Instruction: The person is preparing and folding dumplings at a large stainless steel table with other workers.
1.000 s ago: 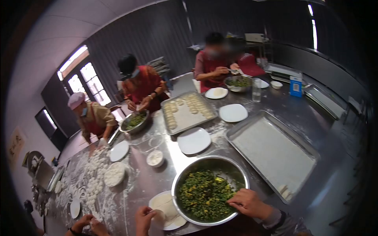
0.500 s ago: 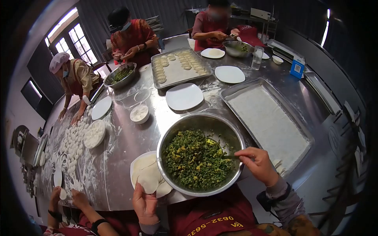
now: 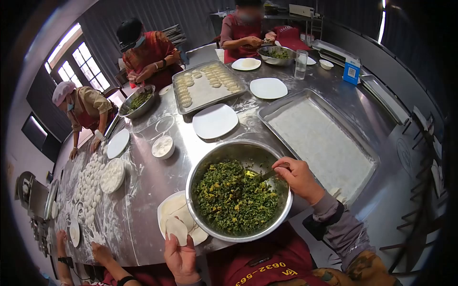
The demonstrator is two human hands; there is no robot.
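A large steel bowl (image 3: 285,209) at the table's front edge holds chopped green and yellow filling (image 3: 234,198). My right hand (image 3: 299,178) is closed on the handle of a spoon (image 3: 269,175) at the bowl's right side, the spoon's lower end in the bowl. To the left of the bowl, my left hand (image 3: 180,257) holds a round dough wrapper (image 3: 177,230) by its lower edge. Behind that wrapper, more flat wrappers (image 3: 177,208) lie on a white plate (image 3: 161,198), partly covered by the bowl.
An empty-looking lined tray (image 3: 324,133) lies at right. Beyond the bowl are a white plate (image 3: 214,121), a tray of dumplings (image 3: 207,86) and a flour cup (image 3: 163,147). Dough pieces (image 3: 88,183) lie left. Co-workers stand across the table; another person's hands (image 3: 101,252) are at lower left.
The view has shifted slightly. My right hand has moved a little left and up over the bowl with the spoon. The wrapper in my left hand now stands more apart from the plate's stack.
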